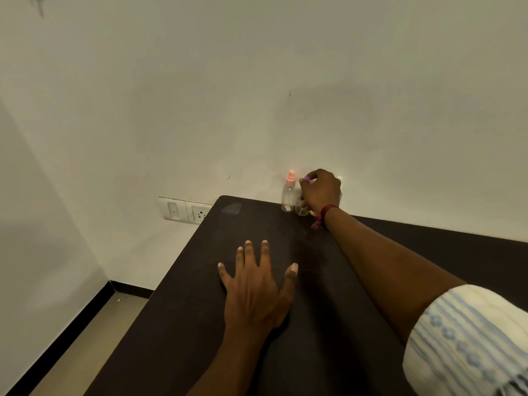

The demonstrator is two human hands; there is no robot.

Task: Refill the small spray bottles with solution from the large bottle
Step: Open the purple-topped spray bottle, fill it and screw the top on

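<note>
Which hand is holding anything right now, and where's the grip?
Left hand lies flat on the table, holding nothing. Right hand is closed around the top of a small bottle with a purple cap, beside the pink-capped bottle.

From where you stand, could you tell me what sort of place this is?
Probably a plain indoor room, home or office: a dark table against a bare painted wall, and a wall socket panel.

- Around the flat left hand (255, 292), the dark table (177, 324) lies bare on every side.
- Beyond the right hand (321, 192), the wall (371, 124) blocks passage.
- Just left of it stands a pink-capped spray bottle (288, 197).
</note>
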